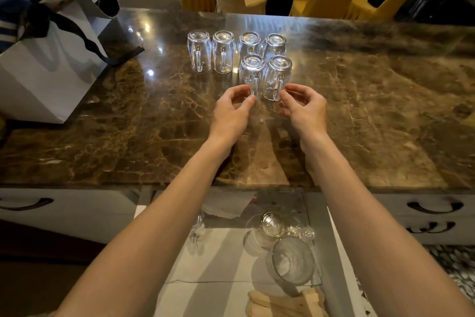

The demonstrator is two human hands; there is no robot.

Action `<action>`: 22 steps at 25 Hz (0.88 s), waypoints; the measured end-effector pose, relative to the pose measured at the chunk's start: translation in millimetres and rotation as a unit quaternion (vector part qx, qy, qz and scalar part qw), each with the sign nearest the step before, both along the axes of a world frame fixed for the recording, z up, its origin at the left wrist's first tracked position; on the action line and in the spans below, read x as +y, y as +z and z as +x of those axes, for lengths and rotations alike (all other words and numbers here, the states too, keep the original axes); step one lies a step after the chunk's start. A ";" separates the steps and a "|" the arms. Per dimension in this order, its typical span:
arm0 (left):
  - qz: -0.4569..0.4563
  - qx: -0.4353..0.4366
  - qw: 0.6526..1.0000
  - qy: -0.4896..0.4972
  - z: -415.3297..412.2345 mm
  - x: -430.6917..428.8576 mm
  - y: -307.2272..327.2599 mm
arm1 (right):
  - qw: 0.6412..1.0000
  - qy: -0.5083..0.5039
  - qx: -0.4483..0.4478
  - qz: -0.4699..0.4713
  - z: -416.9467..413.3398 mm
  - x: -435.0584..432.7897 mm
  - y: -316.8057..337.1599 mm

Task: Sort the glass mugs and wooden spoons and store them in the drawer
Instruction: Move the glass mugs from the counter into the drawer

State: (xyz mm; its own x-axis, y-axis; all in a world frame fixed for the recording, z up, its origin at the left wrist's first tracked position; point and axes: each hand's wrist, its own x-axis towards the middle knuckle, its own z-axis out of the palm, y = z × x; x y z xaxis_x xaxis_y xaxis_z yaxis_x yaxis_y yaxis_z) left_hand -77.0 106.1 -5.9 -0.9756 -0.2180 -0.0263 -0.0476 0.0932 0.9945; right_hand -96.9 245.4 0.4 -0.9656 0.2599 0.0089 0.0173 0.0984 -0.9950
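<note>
Head view | left hand [232, 111], right hand [307, 107] half-curled at handles of two upturned clear glass mugs [253, 70], grip unclear | likely light, slick, fragile; take handles.

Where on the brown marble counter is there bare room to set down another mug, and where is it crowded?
Free: the wide stretch of the brown marble counter right of the six upturned clear glass mugs; a narrower patch between them and the white paper bag. Crowded: the mug cluster itself, with the left hand and right hand at its front pair.
</note>
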 end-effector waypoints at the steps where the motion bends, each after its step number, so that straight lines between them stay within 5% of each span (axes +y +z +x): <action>1: -0.004 -0.005 1.000 -0.001 -4.9 2.0 -1.3 | 1.000 -0.010 -0.001 0.007 -3.9 0.2 -1.2; 11: -0.058 0.002 0.998 -0.027 -42.6 14.1 -1.4 | 0.997 0.001 -0.019 0.069 -26.9 -2.0 0.9; 16: -0.175 0.057 0.983 0.010 -45.7 18.5 -4.2 | 0.993 -0.011 -0.011 0.119 -28.2 -5.9 -5.1; 22: -0.199 0.087 0.975 0.053 -45.4 21.3 -9.6 | 0.982 -0.032 0.000 0.185 -28.1 -12.1 -7.5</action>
